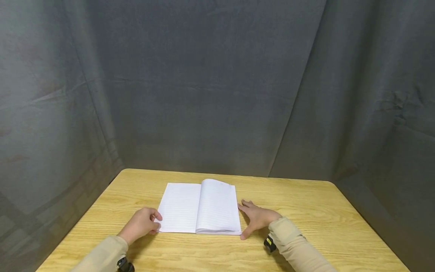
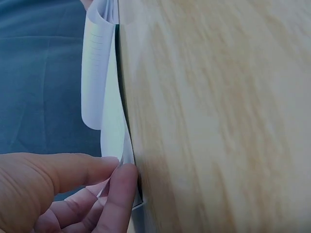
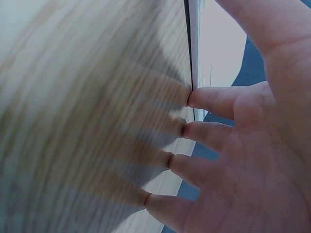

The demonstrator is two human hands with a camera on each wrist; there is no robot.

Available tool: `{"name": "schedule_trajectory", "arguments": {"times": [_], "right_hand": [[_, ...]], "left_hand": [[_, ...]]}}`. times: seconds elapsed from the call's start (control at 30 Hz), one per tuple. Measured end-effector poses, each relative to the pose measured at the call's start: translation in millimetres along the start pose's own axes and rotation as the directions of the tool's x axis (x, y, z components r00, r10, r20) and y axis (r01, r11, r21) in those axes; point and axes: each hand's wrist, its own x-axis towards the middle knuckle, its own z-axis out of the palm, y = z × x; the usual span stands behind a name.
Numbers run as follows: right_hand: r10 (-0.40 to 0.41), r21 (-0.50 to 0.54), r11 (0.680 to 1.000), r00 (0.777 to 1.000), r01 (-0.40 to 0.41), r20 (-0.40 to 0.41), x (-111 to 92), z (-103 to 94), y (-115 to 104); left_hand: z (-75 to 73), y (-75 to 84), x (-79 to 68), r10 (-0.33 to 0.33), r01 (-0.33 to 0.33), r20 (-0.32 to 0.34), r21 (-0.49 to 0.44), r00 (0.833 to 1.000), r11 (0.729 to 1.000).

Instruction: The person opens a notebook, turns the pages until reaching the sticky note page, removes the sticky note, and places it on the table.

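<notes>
An open notebook (image 1: pixel 180 207) with ruled white pages lies flat on the wooden table, its right-hand pages bulging up near the spine. My left hand (image 1: pixel 139 224) is at the lower left edge of it. In the left wrist view, thumb and forefinger pinch the corner of a page (image 2: pixel 112 138), which lifts slightly from the sheets below. My right hand (image 1: pixel 258 219) stands spread at the right edge, its thumb by the lower right corner. Seen in the right wrist view, the fingertips (image 3: pixel 194 97) touch the tabletop close along the notebook's side.
The light wood table (image 1: pixel 299 204) has rounded far corners. Grey cloth (image 1: pixel 204 94) hangs behind it and on both sides. Each wrist wears a dark strapped device, such as the one (image 1: pixel 270 243) on the right.
</notes>
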Motion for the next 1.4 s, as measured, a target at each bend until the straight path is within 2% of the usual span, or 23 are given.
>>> {"name": "schedule_trajectory", "arguments": {"times": [0.53, 0.77, 1.0, 1.4], "right_hand": [[0.002, -0.01, 1.0, 1.0, -0.002, -0.002, 0.0, -0.6, -0.7], [0.007, -0.019, 1.0, 1.0, -0.007, -0.001, -0.2, -1.4, -1.6], [0.004, -0.016, 1.0, 1.0, -0.004, 0.0, 0.5, -0.8, 0.1], [0.02, -0.007, 1.0, 1.0, -0.02, 0.009, 0.1, -0.7, -1.3]], "left_hand": [[-1.0, -2.0, 3.2, 0.021, -0.024, 0.033, 0.116, 0.999, 0.993], [-4.3, -3.2, 4.8, 0.058, -0.064, 0.035, 0.217, 0.998, 0.974], [-5.5, -5.7, 6.5, 0.047, -0.054, 0.044, 0.188, 0.998, 0.981], [-6.4, -8.1, 8.3, 0.054, -0.063, 0.05, 0.189, 0.997, 0.98]]}}
